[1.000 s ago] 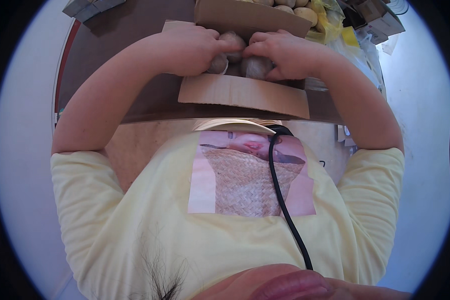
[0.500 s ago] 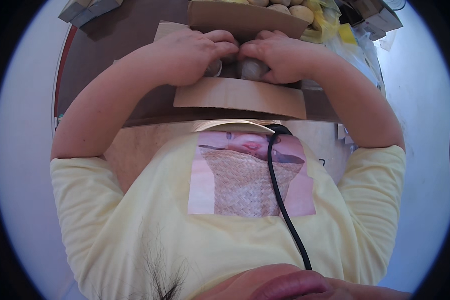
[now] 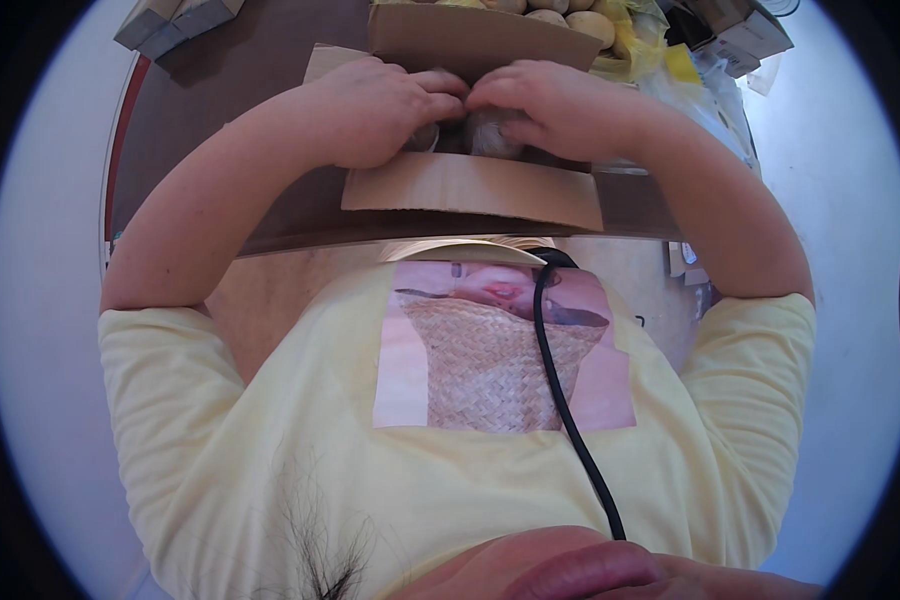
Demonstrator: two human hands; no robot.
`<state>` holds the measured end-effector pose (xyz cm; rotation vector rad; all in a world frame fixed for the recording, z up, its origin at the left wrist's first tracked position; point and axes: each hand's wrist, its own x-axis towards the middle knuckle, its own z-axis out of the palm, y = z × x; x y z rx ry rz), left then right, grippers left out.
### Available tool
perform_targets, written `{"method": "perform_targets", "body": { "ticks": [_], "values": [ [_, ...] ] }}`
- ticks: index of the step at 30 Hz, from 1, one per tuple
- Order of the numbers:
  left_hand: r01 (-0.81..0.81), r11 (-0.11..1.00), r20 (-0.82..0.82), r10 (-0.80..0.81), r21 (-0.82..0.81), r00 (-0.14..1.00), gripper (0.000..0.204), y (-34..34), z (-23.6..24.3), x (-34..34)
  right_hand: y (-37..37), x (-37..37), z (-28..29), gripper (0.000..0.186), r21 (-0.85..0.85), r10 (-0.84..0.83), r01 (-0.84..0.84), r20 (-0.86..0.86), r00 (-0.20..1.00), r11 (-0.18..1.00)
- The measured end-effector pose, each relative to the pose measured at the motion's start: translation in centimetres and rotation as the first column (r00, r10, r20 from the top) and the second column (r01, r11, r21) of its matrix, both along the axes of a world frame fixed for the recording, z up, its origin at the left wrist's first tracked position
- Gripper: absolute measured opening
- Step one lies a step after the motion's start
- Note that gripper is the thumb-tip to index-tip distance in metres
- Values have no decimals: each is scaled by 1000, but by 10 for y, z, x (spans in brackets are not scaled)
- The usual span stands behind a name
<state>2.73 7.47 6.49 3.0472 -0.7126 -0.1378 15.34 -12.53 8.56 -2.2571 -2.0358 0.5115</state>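
An open cardboard box with raised flaps stands on the dark table, and both my hands reach into it. Inside lie round things wrapped in clear plastic. My left hand curls its fingers over one wrapped round thing, most of which the hand covers. Beside it, my right hand is bent over another wrapped round thing, with the thumb across its side. The fingertips of the two hands nearly meet above the box. What lies deeper in the box is hidden by hands and flaps.
Behind the box lie several pale yellow-brown round fruits beside a yellow plastic bag. Clear plastic bags lie on the right, near small cartons. Grey boxes stand at the far left of the brown table. A black cable hangs down my front.
My right hand has shifted slightly left, its thumb moving up onto the wrapped round thing. My left hand stays over its own wrapped thing. The whole view has shifted slightly.
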Motion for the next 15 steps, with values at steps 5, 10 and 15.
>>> {"method": "perform_targets", "body": {
  "ticks": [5,10,15],
  "values": [
    [20,993,291,13,-113,957,49,11,4,-20,24,-6,0,34,94,-79,78,11,997,993],
    [-245,784,415,532,-571,738,36,47,-19,-57,35,-27,-13,35,173,21,-51,173,985,984],
    [-413,119,-215,708,-903,672,30,60,-45,-84,48,-39,-6,34,0,1,-1,215,977,1000]
  ]
}}
